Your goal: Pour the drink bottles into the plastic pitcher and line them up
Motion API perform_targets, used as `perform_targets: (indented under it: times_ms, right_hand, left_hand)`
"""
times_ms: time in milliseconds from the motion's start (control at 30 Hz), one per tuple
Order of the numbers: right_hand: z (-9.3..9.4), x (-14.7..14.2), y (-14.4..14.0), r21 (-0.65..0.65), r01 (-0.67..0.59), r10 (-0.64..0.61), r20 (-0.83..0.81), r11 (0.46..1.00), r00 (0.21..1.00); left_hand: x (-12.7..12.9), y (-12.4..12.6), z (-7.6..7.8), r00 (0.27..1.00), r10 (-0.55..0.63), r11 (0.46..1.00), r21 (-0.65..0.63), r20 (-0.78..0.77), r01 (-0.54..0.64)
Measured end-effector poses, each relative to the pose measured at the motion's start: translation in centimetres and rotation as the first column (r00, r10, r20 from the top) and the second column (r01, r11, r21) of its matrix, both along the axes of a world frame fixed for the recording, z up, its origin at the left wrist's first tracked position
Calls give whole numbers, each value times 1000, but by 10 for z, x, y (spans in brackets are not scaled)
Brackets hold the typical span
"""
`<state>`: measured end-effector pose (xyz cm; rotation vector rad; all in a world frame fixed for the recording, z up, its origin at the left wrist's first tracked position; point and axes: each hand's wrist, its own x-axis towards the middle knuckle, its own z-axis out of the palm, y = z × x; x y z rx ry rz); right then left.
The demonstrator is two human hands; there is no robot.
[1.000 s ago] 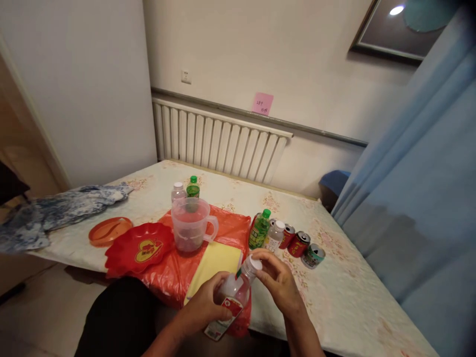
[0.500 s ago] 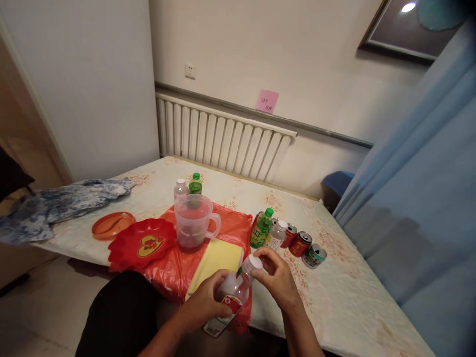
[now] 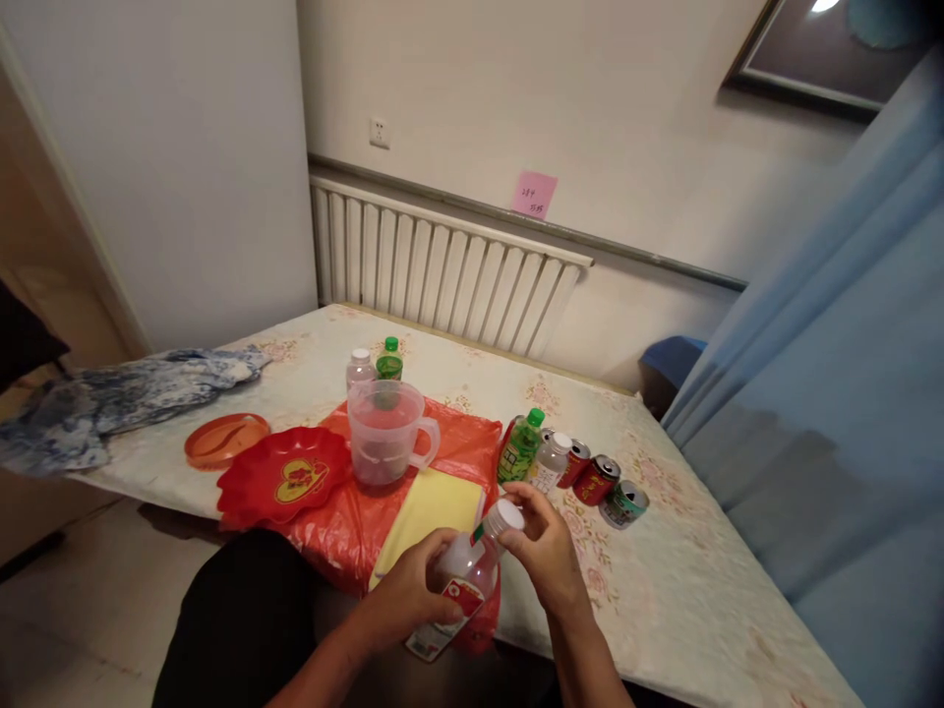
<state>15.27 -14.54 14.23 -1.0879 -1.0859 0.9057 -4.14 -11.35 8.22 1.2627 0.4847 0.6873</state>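
Both hands on clear plastic bottle (image 3: 457, 595) (tilted toward 1 o'clock): left hand (image 3: 413, 595) grips body, right hand (image 3: 546, 556) pinches white cap (image 3: 506, 514); uncapping step, twist needed next

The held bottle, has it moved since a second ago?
No. The bottle stays tilted over the table edge beside the yellow cloth, left hand on its body, right hand at the cap.

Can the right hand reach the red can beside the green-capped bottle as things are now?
Probably not at once: the right hand has its fingers on the white cap of the bottle. Otherwise the path to the red can looks free.
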Motion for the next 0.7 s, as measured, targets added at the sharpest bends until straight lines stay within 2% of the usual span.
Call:
perform_targets:
  times_ms: [133, 200, 267, 400, 467, 567, 700]
  right_hand:
    - [-1, 2, -3, 51, -161, 165, -89, 986, 982]
    - [-1, 3, -4, 37, -191, 194, -126, 981, 973]
    - [-2, 2, -4, 3, -128, 127, -124, 992, 984]
    - [-2, -5, -2, -21, 82, -83, -30, 996, 996]
    - [-3, -7, -2, -21, 92, -92, -24, 996, 995]
    - [-9, -6, -3, -26, -34, 32, -99, 999, 995]
    - [-29, -6, -11, -105, -197, 182, -133, 975, 974]
  left_hand:
    - [0, 1, 1, 1000, 5, 1000, 22, -15, -5]
    - [0, 2, 0, 1000, 10, 1000, 30, -26, -10]
    - [1, 2, -3, 999, 16, 999, 28, -27, -16]
    - [2, 2, -9, 999, 20, 1000, 17, -35, -19]
    - [1, 3, -9, 999, 21, 1000, 9, -29, -20]
    - [1, 5, -6, 999, 24, 999, -29, 31, -23]
    - [3, 11, 4, 989, 77, 993, -95, 128, -65]
